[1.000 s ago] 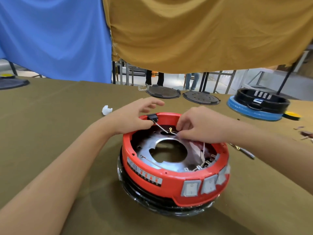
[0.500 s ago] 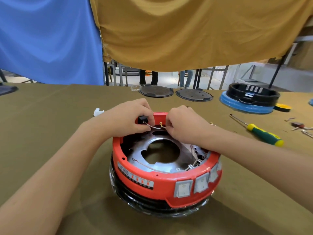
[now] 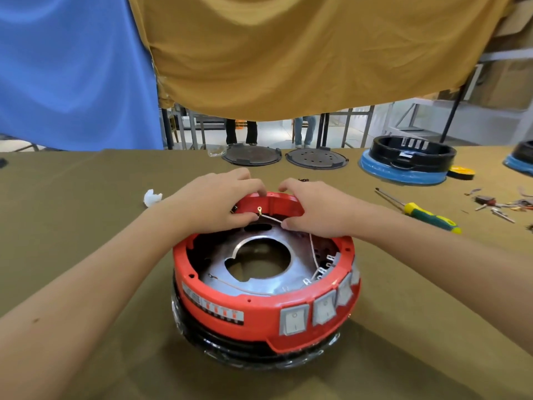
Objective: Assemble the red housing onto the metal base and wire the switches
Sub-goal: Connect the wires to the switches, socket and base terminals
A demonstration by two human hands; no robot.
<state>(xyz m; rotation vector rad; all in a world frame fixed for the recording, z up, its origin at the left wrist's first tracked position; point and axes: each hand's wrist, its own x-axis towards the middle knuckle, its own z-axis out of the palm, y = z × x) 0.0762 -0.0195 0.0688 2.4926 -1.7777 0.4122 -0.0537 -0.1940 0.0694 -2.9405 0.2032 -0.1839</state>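
A round red housing (image 3: pixel 259 319) sits on a black, plastic-wrapped body, with a shiny metal base plate (image 3: pixel 288 272) inside it. Three grey rocker switches (image 3: pixel 294 319) line its front right wall. My left hand (image 3: pixel 213 203) curls over the far rim and pinches a white wire (image 3: pixel 271 218) just below its brass ring terminal (image 3: pixel 259 209). A small black part shows only as a sliver under that hand. My right hand (image 3: pixel 314 209) grips the far rim on the right, its thumb by the wire. The wire runs down to the switch terminals (image 3: pixel 320 272).
A green-and-yellow screwdriver (image 3: pixel 427 216) lies to the right, with loose terminals and screws (image 3: pixel 496 206) beyond it. At the back stand two dark round plates (image 3: pixel 315 158) and a black housing on a blue ring (image 3: pixel 409 163). A white scrap (image 3: pixel 153 196) lies at the left.
Both hands have moved onto the far rim of the red housing. The ring terminal now stands up against the inner wall, and the black part is almost hidden under my left hand.
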